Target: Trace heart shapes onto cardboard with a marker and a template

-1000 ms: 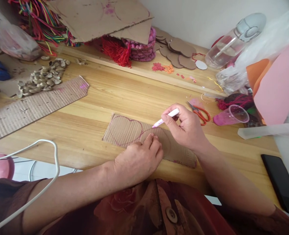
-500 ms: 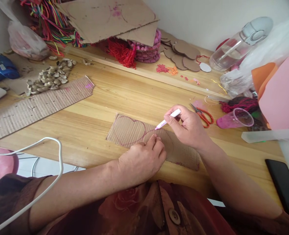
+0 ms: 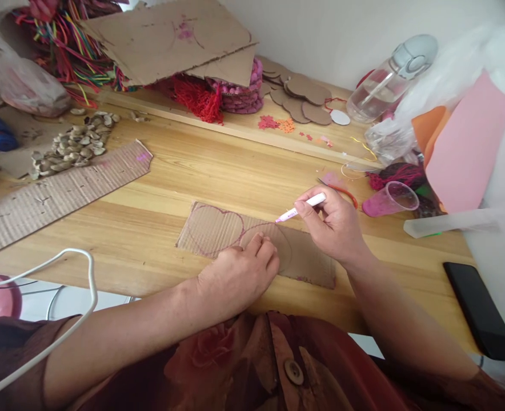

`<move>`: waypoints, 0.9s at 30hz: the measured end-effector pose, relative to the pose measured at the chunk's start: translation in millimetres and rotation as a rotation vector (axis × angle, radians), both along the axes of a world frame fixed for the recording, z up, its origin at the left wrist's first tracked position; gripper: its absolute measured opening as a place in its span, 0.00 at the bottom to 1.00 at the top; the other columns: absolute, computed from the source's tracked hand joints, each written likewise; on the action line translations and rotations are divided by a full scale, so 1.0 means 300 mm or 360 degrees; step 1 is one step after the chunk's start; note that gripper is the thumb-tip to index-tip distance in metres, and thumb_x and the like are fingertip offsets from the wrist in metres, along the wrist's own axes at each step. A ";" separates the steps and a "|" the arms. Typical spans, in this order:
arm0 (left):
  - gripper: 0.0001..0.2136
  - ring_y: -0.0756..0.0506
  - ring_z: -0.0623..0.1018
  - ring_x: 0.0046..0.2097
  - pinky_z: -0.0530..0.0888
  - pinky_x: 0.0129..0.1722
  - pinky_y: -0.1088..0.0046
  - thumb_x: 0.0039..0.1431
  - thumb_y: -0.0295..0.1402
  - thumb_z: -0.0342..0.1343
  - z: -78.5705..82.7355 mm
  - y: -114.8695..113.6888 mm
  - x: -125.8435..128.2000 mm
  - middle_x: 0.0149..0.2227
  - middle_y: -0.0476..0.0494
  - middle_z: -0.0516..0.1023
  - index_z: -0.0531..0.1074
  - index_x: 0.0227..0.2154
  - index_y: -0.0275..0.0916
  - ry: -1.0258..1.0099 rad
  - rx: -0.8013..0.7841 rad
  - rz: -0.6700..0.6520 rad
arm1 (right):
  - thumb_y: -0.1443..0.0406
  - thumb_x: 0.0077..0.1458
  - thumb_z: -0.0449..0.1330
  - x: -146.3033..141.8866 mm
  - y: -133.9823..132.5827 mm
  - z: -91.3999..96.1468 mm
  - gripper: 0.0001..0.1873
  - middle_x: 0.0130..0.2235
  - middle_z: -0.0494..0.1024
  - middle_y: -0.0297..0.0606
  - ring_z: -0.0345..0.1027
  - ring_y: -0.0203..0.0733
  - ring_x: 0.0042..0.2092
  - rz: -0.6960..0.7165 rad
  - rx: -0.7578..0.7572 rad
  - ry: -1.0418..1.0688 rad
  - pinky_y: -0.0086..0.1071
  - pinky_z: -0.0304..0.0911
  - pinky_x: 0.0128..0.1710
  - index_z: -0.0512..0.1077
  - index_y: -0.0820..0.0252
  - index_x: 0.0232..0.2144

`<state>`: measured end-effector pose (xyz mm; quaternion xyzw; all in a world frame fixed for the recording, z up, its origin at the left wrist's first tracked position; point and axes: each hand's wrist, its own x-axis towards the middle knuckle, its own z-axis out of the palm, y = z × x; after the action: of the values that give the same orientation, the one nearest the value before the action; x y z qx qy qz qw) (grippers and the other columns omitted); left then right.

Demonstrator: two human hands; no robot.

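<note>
A strip of corrugated cardboard (image 3: 308, 262) lies flat on the wooden table (image 3: 149, 228) in front of me. A heart outline in pink (image 3: 213, 228) is drawn on its left part, and a second rounded outline beside it. My left hand (image 3: 235, 274) presses down on the cardboard with curled fingers, near a round cardboard shape. My right hand (image 3: 333, 225) grips a white marker with a pink tip (image 3: 301, 206); the tip hovers just above the cardboard's far edge.
Orange-handled scissors (image 3: 342, 191) and a pink plastic cup (image 3: 389, 200) lie right of my right hand. A long cardboard strip (image 3: 55, 191), a heap of shells (image 3: 70, 145), a clear bottle (image 3: 385, 80), a black phone (image 3: 479, 311) and a white cable (image 3: 64, 302) surround the work.
The marker tip has lifted slightly and shifted right from the drawn line. My left hand stays pressed on the cardboard. The camera view shifted a little.
</note>
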<state>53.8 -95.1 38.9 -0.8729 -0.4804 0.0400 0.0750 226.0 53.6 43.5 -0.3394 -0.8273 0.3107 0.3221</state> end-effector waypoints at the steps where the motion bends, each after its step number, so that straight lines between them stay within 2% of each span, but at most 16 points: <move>1: 0.17 0.37 0.80 0.55 0.81 0.27 0.71 0.67 0.23 0.50 -0.003 -0.002 -0.001 0.54 0.29 0.79 0.73 0.57 0.29 -0.0008 0.0008 0.0002 | 0.61 0.65 0.62 0.000 -0.006 -0.001 0.07 0.27 0.73 0.30 0.59 0.32 0.25 -0.0006 0.0012 0.0003 0.30 0.53 0.25 0.71 0.56 0.34; 4: 0.19 0.37 0.79 0.57 0.82 0.29 0.71 0.67 0.23 0.50 -0.012 -0.007 -0.004 0.58 0.27 0.77 0.72 0.58 0.29 -0.0022 0.0039 0.0014 | 0.62 0.64 0.62 -0.005 -0.022 -0.004 0.06 0.27 0.72 0.29 0.58 0.32 0.24 -0.0003 0.0039 0.0003 0.30 0.52 0.24 0.71 0.56 0.35; 9: 0.21 0.35 0.75 0.64 0.84 0.36 0.68 0.67 0.23 0.50 -0.020 -0.007 -0.001 0.70 0.24 0.65 0.70 0.61 0.28 0.0011 0.0056 0.0002 | 0.64 0.65 0.61 -0.002 -0.037 -0.015 0.05 0.29 0.75 0.31 0.62 0.33 0.27 0.0005 0.0107 0.0007 0.30 0.57 0.27 0.71 0.56 0.34; 14: 0.23 0.36 0.75 0.63 0.84 0.41 0.67 0.66 0.24 0.52 -0.021 -0.003 0.004 0.70 0.24 0.64 0.68 0.63 0.27 0.0079 -0.0008 0.0007 | 0.63 0.66 0.60 0.042 -0.074 -0.021 0.05 0.31 0.77 0.33 0.66 0.35 0.29 -0.0069 0.0118 -0.0020 0.31 0.59 0.28 0.70 0.56 0.35; 21: 0.22 0.36 0.76 0.62 0.83 0.42 0.66 0.65 0.25 0.53 -0.032 -0.001 0.000 0.69 0.28 0.67 0.70 0.62 0.30 0.0069 0.0039 0.0005 | 0.63 0.66 0.60 0.127 -0.129 0.002 0.05 0.30 0.77 0.31 0.64 0.34 0.27 -0.0111 0.0127 -0.0157 0.31 0.57 0.28 0.71 0.56 0.36; 27: 0.22 0.36 0.75 0.63 0.84 0.42 0.67 0.64 0.24 0.55 -0.040 -0.002 -0.006 0.69 0.29 0.68 0.70 0.61 0.31 0.0039 0.0061 -0.0007 | 0.65 0.66 0.59 0.089 -0.092 0.024 0.05 0.29 0.77 0.31 0.64 0.35 0.27 0.0018 0.0110 -0.0169 0.32 0.57 0.29 0.70 0.56 0.35</move>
<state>52.0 -95.7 27.0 -0.8718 -0.4782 0.0412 0.0978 252.5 25.9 50.8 -0.3395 -0.8554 0.2653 0.2875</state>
